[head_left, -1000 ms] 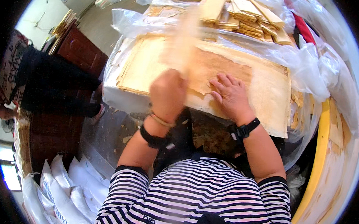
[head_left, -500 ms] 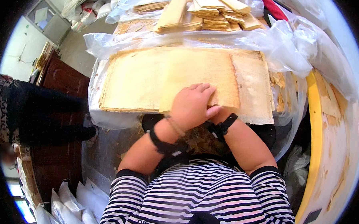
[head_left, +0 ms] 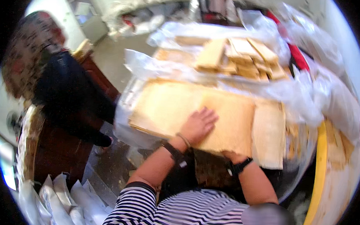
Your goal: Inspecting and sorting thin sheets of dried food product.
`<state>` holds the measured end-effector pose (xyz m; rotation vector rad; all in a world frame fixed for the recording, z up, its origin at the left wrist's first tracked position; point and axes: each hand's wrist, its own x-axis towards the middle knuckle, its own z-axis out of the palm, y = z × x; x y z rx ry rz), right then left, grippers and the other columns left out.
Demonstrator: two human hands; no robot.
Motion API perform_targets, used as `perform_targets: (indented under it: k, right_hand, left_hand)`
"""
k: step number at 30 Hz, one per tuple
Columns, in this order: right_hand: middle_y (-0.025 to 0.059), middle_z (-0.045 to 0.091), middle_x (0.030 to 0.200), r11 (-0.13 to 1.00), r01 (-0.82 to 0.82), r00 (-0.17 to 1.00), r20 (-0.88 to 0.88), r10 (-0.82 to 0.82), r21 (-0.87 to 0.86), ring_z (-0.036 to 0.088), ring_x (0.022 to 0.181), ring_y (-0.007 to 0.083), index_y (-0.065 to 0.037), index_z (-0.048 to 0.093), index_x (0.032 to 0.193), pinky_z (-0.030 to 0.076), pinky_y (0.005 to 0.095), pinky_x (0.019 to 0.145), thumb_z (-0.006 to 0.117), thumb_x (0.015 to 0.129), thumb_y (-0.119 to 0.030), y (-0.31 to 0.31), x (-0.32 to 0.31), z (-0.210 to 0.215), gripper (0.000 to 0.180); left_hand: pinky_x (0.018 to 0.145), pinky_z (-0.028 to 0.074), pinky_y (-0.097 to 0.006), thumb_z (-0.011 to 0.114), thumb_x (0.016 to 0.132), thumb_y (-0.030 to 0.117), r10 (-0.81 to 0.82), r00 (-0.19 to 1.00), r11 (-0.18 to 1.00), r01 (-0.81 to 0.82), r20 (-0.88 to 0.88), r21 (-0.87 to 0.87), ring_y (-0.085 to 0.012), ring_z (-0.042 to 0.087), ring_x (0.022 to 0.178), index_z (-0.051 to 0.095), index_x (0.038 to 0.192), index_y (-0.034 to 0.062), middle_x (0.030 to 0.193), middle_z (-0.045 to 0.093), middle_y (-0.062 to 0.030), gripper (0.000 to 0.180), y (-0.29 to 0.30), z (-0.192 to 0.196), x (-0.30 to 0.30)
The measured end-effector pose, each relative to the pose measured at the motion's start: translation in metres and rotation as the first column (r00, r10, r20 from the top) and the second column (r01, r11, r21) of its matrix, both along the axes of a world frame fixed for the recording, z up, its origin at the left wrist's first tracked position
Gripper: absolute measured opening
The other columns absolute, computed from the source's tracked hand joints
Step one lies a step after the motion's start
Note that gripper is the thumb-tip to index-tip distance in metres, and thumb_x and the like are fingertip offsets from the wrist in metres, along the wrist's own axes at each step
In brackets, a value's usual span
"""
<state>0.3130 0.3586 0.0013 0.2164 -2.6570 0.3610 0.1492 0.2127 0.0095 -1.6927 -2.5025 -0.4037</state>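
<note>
A stack of thin, pale yellow sheets (head_left: 164,103) with rough brownish edges lies before me on a plastic-covered surface. Across its right part is a deeper yellow sheet (head_left: 232,116), and a paler strip (head_left: 268,134) shows beyond its right edge. My left hand (head_left: 199,124) rests flat on top, fingers spread, at the left side of the deeper yellow sheet. At the near edge, my right hand (head_left: 235,157) reaches under that sheet, which hides its fingers. Both wrists carry black bands.
Behind the stack is a pile of folded yellow pieces (head_left: 246,59) among clear plastic film (head_left: 257,85). A yellow-edged board (head_left: 320,167) stands at right. On the left are a person in dark trousers (head_left: 70,91) and several white sacks (head_left: 59,199).
My view has shifted, and the person at left shows more fully. My hands have drawn apart: the left lies flat with fingers spread, the right is at the near edge.
</note>
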Motion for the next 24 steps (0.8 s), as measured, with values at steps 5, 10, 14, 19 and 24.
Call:
perform_targets:
  k: [5,10,14,19,24]
  right_hand:
    - [0.0119,0.067,0.106,0.999,-0.053,0.997,0.051,0.053,-0.008,0.062,0.099,0.035,-0.005,0.059,0.125,0.05,0.0457,0.088,0.057,0.095,-0.024,-0.008,0.018,0.001,0.035]
    - [0.0111,0.069,0.102,0.997,-0.065,0.998,-0.004,0.065,-0.044,0.064,0.095,0.0349,-0.005,0.06,0.123,0.051,0.0448,0.085,0.056,0.096,-0.023,-0.001,0.011,0.004,0.033]
    - [0.0104,0.07,0.098,0.976,-0.032,0.977,-0.213,-0.015,-0.216,0.066,0.091,0.0349,-0.005,0.061,0.122,0.053,0.0442,0.083,0.056,0.097,-0.023,0.015,0.003,0.009,0.031]
    - [0.0068,0.071,0.093,0.621,0.462,0.839,0.084,-0.538,-0.633,0.068,0.082,0.0275,-0.003,0.066,0.112,0.054,0.0381,0.074,0.053,0.101,-0.024,0.061,0.057,0.015,0.027]
    - [0.0067,0.069,0.089,-0.08,0.328,0.821,0.326,-0.468,-0.941,0.065,0.073,0.0143,-0.004,0.066,0.105,0.054,0.0291,0.068,0.054,0.1,-0.03,0.052,0.148,0.04,0.03]
  left_hand:
    - [0.115,0.026,-0.048,0.041,0.103,0.035,0.068,0.996,0.997,-0.07,0.057,0.037,-0.0319,0.032,0.144,0.045,0.147,0.0205,0.155,0.04,-0.0078,0.047,-0.012,0.006,0.016]
    - [0.116,0.024,-0.048,0.041,0.102,0.039,0.077,0.996,0.997,-0.077,0.035,-0.009,-0.0313,0.031,0.145,0.044,0.147,0.0227,0.155,0.04,-0.0065,0.048,-0.013,0.009,0.016]
    - [0.116,0.025,-0.049,0.042,0.101,0.04,0.058,0.998,0.998,-0.058,0.004,-0.003,-0.0322,0.032,0.144,0.044,0.147,0.0225,0.155,0.04,-0.0072,0.049,-0.011,-0.001,0.012]
    - [0.113,0.031,-0.05,0.047,0.097,0.037,-0.016,0.997,0.999,0.014,-0.077,-0.03,-0.0339,0.038,0.141,0.055,0.139,0.0197,0.151,0.044,-0.0104,0.046,-0.004,-0.001,-0.005]
    - [0.109,0.037,-0.046,0.064,0.091,0.04,0.169,0.967,0.937,-0.098,-0.191,0.334,-0.0393,0.046,0.129,0.058,0.127,0.0038,0.135,0.054,-0.0219,0.052,-0.026,0.004,-0.011]
